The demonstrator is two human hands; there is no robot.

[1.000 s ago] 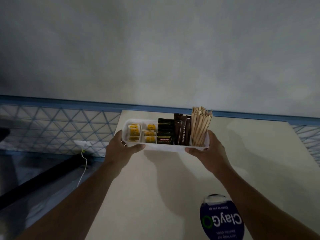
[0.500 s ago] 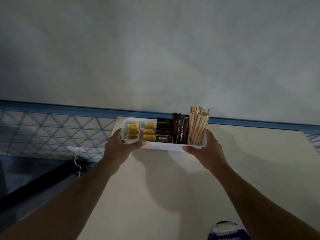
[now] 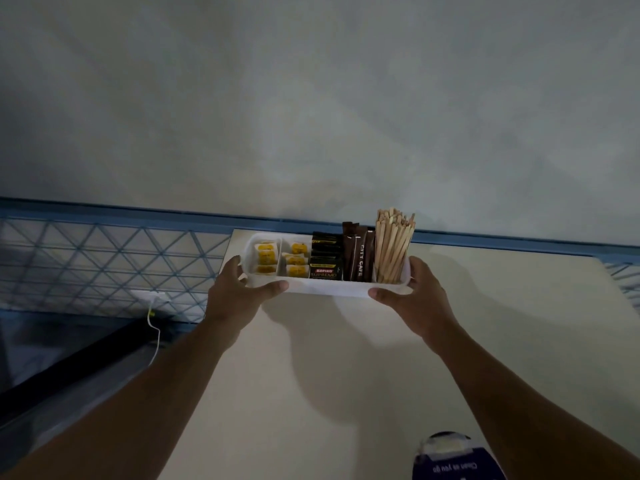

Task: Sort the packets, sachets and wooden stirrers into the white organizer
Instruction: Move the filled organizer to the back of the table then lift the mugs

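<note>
The white organizer [image 3: 329, 288] is held by both ends near the far edge of the cream table [image 3: 346, 375]. My left hand [image 3: 235, 292] grips its left end and my right hand [image 3: 415, 294] grips its right end. From left to right its compartments hold white-and-yellow sachets [image 3: 266, 255], more yellow sachets [image 3: 297, 260], black Kopiko packets [image 3: 325, 260], brown City Cafe stick packets [image 3: 358, 254] and upright wooden stirrers [image 3: 393, 247].
A grey wall rises right behind the table, with a blue rail [image 3: 138, 216] along its base. A blue lattice panel [image 3: 104, 265] and a white cable [image 3: 154, 327] lie to the left. A blue-labelled object [image 3: 453, 459] sits at the near right.
Both hands have carried the organizer a little farther toward the wall. The view shifted, and the blue-labelled object sits low at the bottom edge.
</note>
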